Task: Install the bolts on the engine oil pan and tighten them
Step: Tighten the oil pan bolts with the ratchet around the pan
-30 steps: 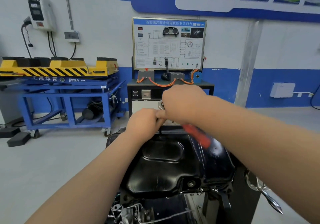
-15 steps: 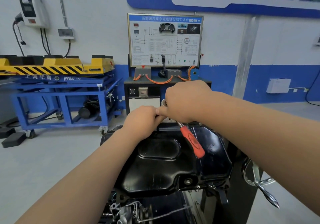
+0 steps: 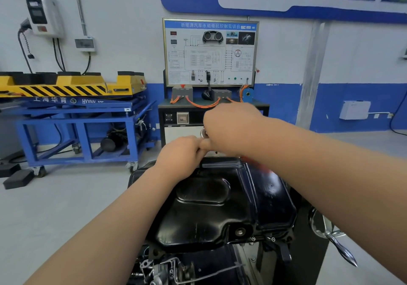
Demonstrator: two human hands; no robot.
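Note:
A glossy black oil pan [image 3: 211, 214] sits on top of an engine in front of me. At its far edge my right hand [image 3: 231, 128] grips a ratchet wrench; its chrome head [image 3: 203, 133] peeks out left of the fist, and a blurred strip of its orange handle [image 3: 259, 165] shows below my forearm. My left hand [image 3: 179, 157] is curled just beside and below the right one, its fingers closed on the socket extension under the ratchet head. The bolt there is hidden by both hands. Small bolts [image 3: 253, 239] stand along the pan's near flange.
A black training console with a wiring board [image 3: 210, 52] stands right behind the pan. A blue lift cart with a yellow striped platform [image 3: 66, 88] is at the left. A chrome crank handle [image 3: 334, 243] juts from the engine stand at the right. Grey floor surrounds the stand.
The orange handle, which stuck out toward me over the pan, has swung right and now lies mostly under my right forearm. Both hands stay at the pan's far edge.

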